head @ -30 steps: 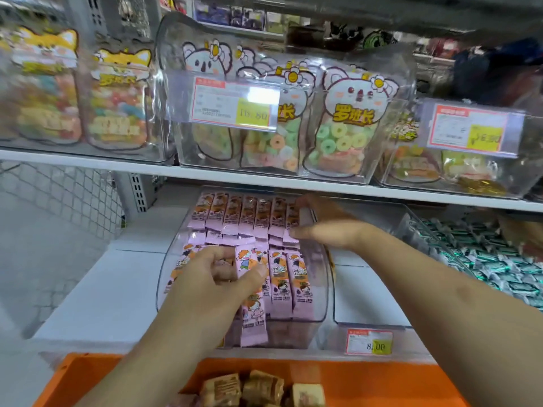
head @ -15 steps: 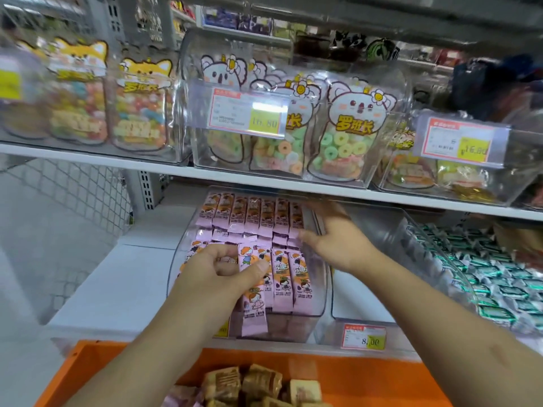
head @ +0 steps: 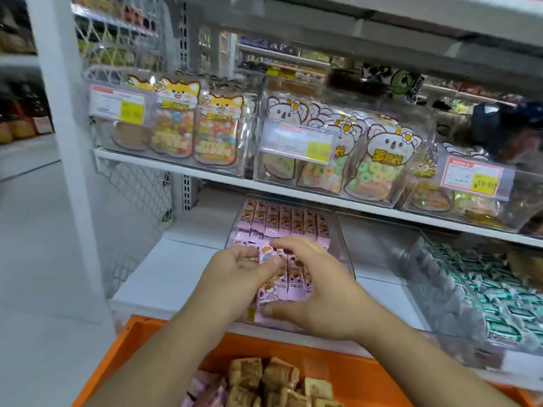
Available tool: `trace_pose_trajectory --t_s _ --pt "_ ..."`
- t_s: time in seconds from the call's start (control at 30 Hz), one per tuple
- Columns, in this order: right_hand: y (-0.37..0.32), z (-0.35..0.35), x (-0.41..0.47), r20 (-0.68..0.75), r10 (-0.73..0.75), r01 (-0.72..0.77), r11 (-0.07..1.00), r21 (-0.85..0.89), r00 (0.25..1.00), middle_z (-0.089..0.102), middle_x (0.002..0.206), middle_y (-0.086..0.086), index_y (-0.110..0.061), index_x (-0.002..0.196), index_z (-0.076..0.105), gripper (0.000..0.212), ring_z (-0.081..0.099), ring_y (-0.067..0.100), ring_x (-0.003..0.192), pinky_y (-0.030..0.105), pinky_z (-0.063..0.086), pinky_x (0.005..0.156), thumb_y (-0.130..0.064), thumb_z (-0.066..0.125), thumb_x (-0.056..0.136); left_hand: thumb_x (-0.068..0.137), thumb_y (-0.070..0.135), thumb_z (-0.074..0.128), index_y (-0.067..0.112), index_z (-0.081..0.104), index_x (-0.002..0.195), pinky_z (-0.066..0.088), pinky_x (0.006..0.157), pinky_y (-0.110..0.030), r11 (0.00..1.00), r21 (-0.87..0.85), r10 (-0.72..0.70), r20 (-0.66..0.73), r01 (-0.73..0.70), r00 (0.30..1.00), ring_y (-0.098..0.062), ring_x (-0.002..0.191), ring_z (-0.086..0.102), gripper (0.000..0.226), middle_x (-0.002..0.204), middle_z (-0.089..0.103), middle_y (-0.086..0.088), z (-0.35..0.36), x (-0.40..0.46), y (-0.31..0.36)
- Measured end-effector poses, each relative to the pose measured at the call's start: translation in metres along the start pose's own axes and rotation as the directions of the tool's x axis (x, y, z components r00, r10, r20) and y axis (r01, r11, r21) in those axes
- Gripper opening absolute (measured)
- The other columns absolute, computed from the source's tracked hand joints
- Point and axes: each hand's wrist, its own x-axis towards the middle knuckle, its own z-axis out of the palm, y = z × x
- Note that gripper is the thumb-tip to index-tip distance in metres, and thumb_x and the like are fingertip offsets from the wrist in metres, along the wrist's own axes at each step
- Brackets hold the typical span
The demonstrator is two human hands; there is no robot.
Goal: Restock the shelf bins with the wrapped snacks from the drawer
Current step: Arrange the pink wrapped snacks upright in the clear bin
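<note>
A clear shelf bin on the lower shelf holds rows of pink wrapped snacks. My left hand is over the bin's front left, thumb and fingers closed on a pink wrapped snack standing on end. My right hand is spread over the front rows of pink snacks, fingers arched above them and thumb at the bin's front edge; it holds nothing that I can see. Below, an orange drawer holds brown wrapped snacks and some pink ones.
To the right a clear bin holds green-and-silver wrapped sweets. The upper shelf carries clear bins of bagged gummies with price tags. A white upright post stands at the left.
My right hand has come forward from the bin's back row to the front rows. My left hand stays at the front left on the pink snack. The view has swung left.
</note>
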Motion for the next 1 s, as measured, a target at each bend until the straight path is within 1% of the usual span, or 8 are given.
trace_pose_trajectory --t_s 0.17,0.3,0.4,0.53,0.63,0.7,0.83,1.0 --pt "-0.006 0.018 0.027 -0.017 0.119 -0.119 0.992 0.037 0.993 0.042 0.151 -0.025 -0.05 0.15 0.037 0.096 0.04 -0.002 0.139 0.033 0.04 0.116 -0.07 0.084 0.068 0.097 0.037 0.065 0.032 0.069 0.105 0.06 0.084 -0.039 0.992 0.107 0.086 -0.164 -0.069 0.983 -0.014 0.086 0.074 0.01 0.094 0.077 0.008 -0.031 0.012 -0.005" --pt "-0.006 0.037 0.058 0.012 0.157 -0.157 0.988 0.007 0.987 0.041 0.156 -0.012 -0.042 0.156 0.033 0.099 0.035 0.008 0.145 0.035 0.036 0.12 -0.066 0.083 0.074 0.105 0.036 0.052 0.033 0.065 0.129 0.046 0.091 -0.031 0.942 0.319 0.166 -0.178 -0.103 0.97 -0.014 0.112 0.062 0.027 0.126 0.068 0.009 -0.048 0.02 -0.015" --pt "-0.004 0.052 0.077 0.073 0.205 -0.205 0.979 -0.006 0.976 0.044 0.146 -0.003 -0.04 0.156 0.035 0.095 0.041 0.014 0.139 0.037 0.039 0.117 -0.066 0.081 0.076 0.106 0.045 0.045 0.033 0.054 0.147 0.04 0.106 -0.035 0.948 0.315 0.078 -0.101 -0.043 0.992 -0.018 0.131 0.054 0.043 0.147 0.058 0.006 -0.051 0.027 -0.022" --pt "0.001 0.064 0.089 0.083 0.21 -0.199 0.972 -0.125 0.974 0.045 0.154 0.001 -0.033 0.154 0.039 0.098 0.032 0.021 0.148 0.048 0.038 0.119 -0.081 0.061 0.073 0.107 0.046 0.044 0.031 0.063 0.135 0.04 0.095 -0.033 0.962 0.271 0.028 -0.041 -0.016 0.999 -0.015 0.115 0.057 0.037 0.128 0.065 0.007 -0.051 0.034 -0.028" --pt "0.003 0.067 0.09 0.08 0.199 -0.183 0.967 -0.176 0.977 0.051 0.145 -0.002 -0.028 0.144 0.045 0.088 0.034 0.025 0.143 0.052 0.04 0.115 -0.082 0.059 0.076 0.106 0.046 0.045 0.033 0.067 0.125 0.04 0.089 -0.032 0.968 0.249 0.051 -0.035 -0.041 0.998 -0.012 0.106 0.058 0.032 0.12 0.068 0.009 -0.052 0.036 -0.033" --pt "-0.001 0.062 0.084 0.069 0.168 -0.155 0.974 -0.168 0.983 0.046 0.153 -0.006 -0.027 0.151 0.041 0.09 0.029 0.024 0.148 0.05 0.034 0.121 -0.079 0.063 0.081 0.105 0.046 0.045 0.034 0.066 0.127 0.04 0.089 -0.032 0.962 0.266 0.067 -0.022 -0.059 0.998 -0.012 0.108 0.058 0.033 0.121 0.066 0.01 -0.054 0.035 -0.037" --pt "-0.014 0.052 0.06 0.027 0.153 -0.151 0.986 -0.068 0.988 0.024 0.171 -0.011 -0.025 0.164 0.029 0.093 0.007 0.011 0.16 0.033 0.011 0.129 -0.063 0.07 0.09 0.104 0.049 0.046 0.04 0.065 0.125 0.04 0.081 -0.028 0.933 0.344 0.113 0.009 -0.109 0.994 -0.012 0.104 0.065 0.03 0.119 0.068 0.013 -0.066 0.024 -0.041" --pt "-0.039 0.061 0.006 -0.088 0.076 -0.077 0.997 -0.01 0.993 0.05 0.146 -0.014 -0.023 0.149 0.054 0.066 0.035 0.006 0.138 0.021 0.027 0.113 -0.049 0.075 0.092 0.105 0.05 0.044 0.036 0.067 0.114 0.042 0.078 -0.031 0.856 0.494 0.136 0.07 -0.153 0.988 -0.015 0.098 0.066 0.028 0.106 0.069 0.011 -0.093 -0.006 -0.056"
